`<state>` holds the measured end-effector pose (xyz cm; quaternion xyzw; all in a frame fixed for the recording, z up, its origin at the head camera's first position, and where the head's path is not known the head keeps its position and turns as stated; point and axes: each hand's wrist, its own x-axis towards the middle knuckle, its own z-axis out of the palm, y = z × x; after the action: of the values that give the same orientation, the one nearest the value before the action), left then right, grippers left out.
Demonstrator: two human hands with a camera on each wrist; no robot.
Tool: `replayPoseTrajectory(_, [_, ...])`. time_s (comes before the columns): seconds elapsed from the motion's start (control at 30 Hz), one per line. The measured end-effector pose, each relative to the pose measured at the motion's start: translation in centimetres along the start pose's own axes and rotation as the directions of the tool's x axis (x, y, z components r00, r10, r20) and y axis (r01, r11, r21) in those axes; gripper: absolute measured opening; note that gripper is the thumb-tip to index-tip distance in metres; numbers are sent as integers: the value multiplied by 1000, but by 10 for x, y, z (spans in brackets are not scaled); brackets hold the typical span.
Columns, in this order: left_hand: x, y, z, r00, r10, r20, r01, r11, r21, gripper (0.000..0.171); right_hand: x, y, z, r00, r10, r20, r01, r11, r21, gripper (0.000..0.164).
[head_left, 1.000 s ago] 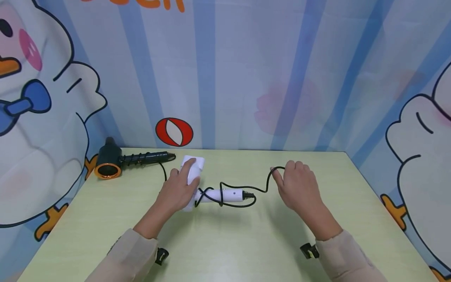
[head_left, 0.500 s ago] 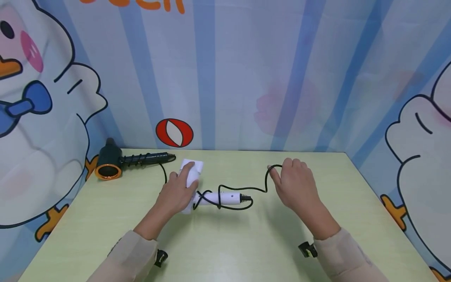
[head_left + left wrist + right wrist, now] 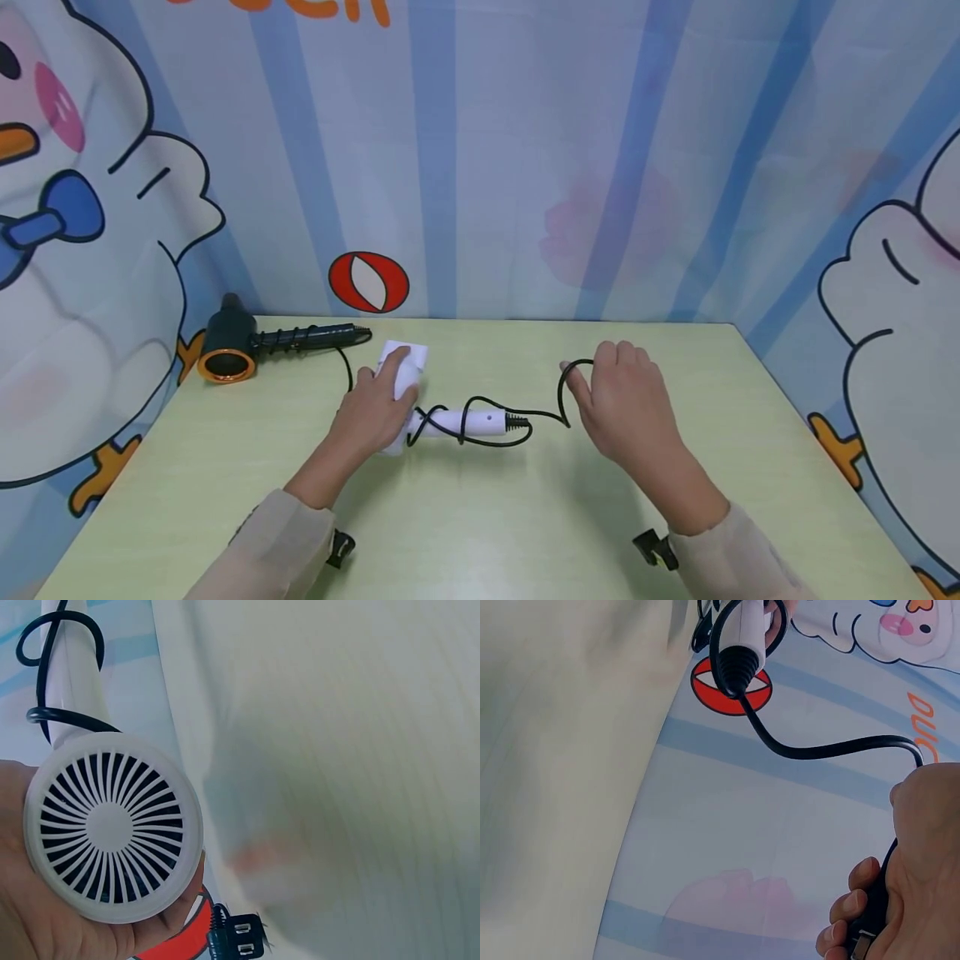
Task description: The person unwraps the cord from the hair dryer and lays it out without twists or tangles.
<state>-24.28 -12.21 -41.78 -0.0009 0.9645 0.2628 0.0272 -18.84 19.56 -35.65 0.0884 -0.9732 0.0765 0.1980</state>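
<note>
In the head view a white hair dryer (image 3: 480,422) is held at its head by my left hand (image 3: 375,412), its handle pointing right. Seen from the left wrist, the fingers curl round the casing behind its round slotted grille (image 3: 109,826). The dryer's black cord (image 3: 543,412) winds loosely round the handle and runs over to my right hand (image 3: 630,404). My right fingers are curled round the cord's end, with the black plug (image 3: 866,926) in the palm in the right wrist view.
A black hair dryer (image 3: 225,342) with an orange rim lies at the table's back left, cord wound round its handle. Another black plug (image 3: 238,935) shows near my left fingers. Behind the pale table (image 3: 480,525) hangs a cartoon-printed curtain (image 3: 495,167).
My right hand has shifted a little left and towards me with the cord, which now hangs slacker. The white hair dryer and left hand have moved slightly left.
</note>
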Motion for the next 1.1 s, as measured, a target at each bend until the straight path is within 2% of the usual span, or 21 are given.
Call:
replayPoseTrajectory(0.27, [4,-4,0,1000,7,-4,-6,1000,16,66,-11,-3,-7,998,-29,-47,29,1000,-8,48])
replayPoseTrajectory(0.6, [8,-8,0,1000,-12,2,12,999,33,66,-32,-2,-23,999,-32,-43,34,998,58,45])
replayPoseTrajectory(0.87, [10,-12,0,1000,-17,4,17,1000,24,66,-42,1,-24,995,-64,-83,70,995,66,43])
replayPoseTrajectory(1.1, [9,-10,0,1000,-10,-3,10,1000,21,65,-45,4,-24,997,-63,-45,65,997,45,43])
